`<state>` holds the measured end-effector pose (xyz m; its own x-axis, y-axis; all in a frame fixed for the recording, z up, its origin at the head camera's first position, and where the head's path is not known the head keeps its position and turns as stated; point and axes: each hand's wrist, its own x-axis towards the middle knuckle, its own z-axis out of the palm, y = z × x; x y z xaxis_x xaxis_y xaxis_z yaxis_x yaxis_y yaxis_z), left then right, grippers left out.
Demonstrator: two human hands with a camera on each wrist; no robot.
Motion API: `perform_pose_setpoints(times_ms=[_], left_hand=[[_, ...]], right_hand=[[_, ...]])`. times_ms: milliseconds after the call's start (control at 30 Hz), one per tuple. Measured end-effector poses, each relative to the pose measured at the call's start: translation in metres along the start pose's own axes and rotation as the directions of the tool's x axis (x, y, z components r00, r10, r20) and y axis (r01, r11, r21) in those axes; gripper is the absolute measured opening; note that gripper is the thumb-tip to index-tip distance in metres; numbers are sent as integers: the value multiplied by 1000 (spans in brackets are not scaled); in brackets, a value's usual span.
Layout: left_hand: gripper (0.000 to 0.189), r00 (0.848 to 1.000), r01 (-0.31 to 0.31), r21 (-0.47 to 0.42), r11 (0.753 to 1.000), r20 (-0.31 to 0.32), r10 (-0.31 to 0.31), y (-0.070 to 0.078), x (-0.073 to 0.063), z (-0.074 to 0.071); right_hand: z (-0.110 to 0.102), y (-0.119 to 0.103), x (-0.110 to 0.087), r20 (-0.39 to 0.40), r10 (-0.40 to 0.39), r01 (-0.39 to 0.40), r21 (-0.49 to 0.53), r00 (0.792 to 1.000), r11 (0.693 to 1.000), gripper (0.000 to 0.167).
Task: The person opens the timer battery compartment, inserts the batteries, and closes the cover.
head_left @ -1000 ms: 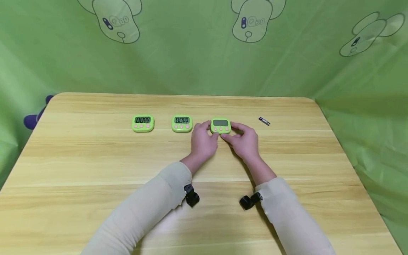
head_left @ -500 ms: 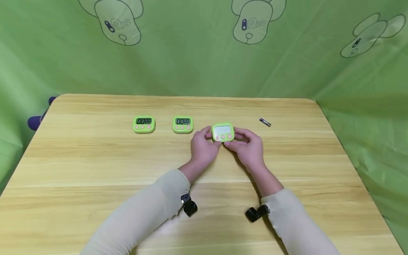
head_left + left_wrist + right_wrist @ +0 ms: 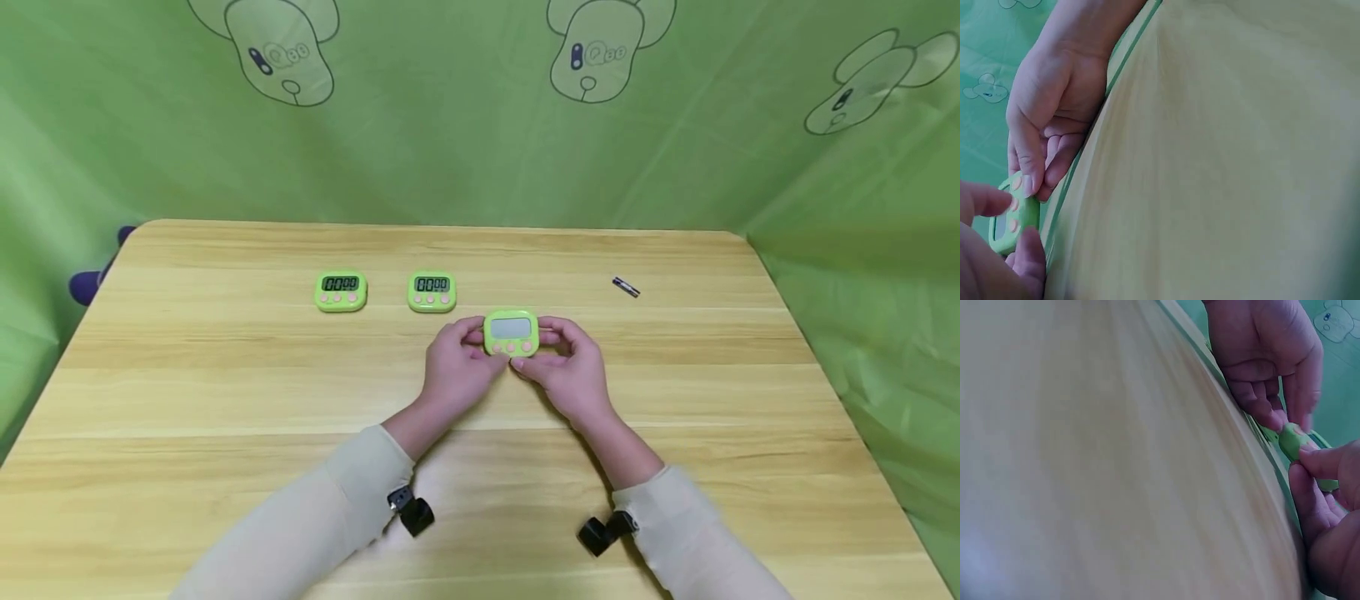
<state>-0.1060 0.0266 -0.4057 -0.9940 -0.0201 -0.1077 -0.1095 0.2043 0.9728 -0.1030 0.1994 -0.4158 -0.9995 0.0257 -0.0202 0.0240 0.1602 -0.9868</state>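
A light-green digital timer point(image 3: 512, 332) with a blank grey display and pink buttons is held between both hands in the head view, tilted toward the head camera. My left hand point(image 3: 459, 367) grips its left side, the thumb at the lower edge. On the other side, my right hand point(image 3: 573, 372) holds the right edge, its thumb also at the bottom. The timer's green casing point(image 3: 1029, 209) shows between the fingers in the left wrist view. Fingers cover part of the casing point(image 3: 1290, 442) in the right wrist view. The timer's back is hidden.
Two matching timers, one at the left point(image 3: 341, 292) and one nearer the middle point(image 3: 432, 292), lie face up showing zeros. A small dark battery point(image 3: 626, 287) lies to the right on the wooden table point(image 3: 225, 400). Green printed cloth point(image 3: 450, 150) hangs behind the table.
Both hands have brought the timer from the row toward the person, slightly left over the last half second. Its face has changed tilt. The other timers and the battery stay put.
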Motion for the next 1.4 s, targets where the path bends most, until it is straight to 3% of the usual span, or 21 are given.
perform_pose_setpoints(times_ms=[133, 333, 467, 733, 967, 1167, 1267, 1400], left_hand=[[51, 1000, 9, -47, 999, 18, -8, -2, -4, -7], [52, 998, 27, -79, 996, 54, -23, -4, -6, -14], [56, 997, 25, -95, 995, 77, -17, -4, -6, -18], [61, 980, 76, -277, 958, 200, -19, -9, -4, -27], [58, 976, 105, -213, 971, 212, -59, -11, 0, -34], [54, 977, 51, -212, 976, 215, -4, -16, 1, -36], [54, 974, 4, -199, 980, 223, 41, -19, 0, -36], [52, 968, -51, -162, 985, 234, 89, -22, -1, -36]], right_hand=[[3, 2, -3, 27, -60, 59, 40, 998, 997, 59], [4, 3, -4, 27, -67, 66, 42, 997, 997, 44], [4, 4, -4, 45, -114, 110, 69, 992, 991, 41], [0, 3, -3, 103, -182, 169, 126, 978, 978, 42], [-4, 4, -3, 209, -200, 183, 98, 957, 978, 28], [-2, -1, -3, 195, -102, 91, 68, 975, 994, 27], [0, -3, -1, 184, -24, 24, 0, 983, 1000, 36], [3, -5, 0, 183, 20, 4, -131, 983, 991, 36]])
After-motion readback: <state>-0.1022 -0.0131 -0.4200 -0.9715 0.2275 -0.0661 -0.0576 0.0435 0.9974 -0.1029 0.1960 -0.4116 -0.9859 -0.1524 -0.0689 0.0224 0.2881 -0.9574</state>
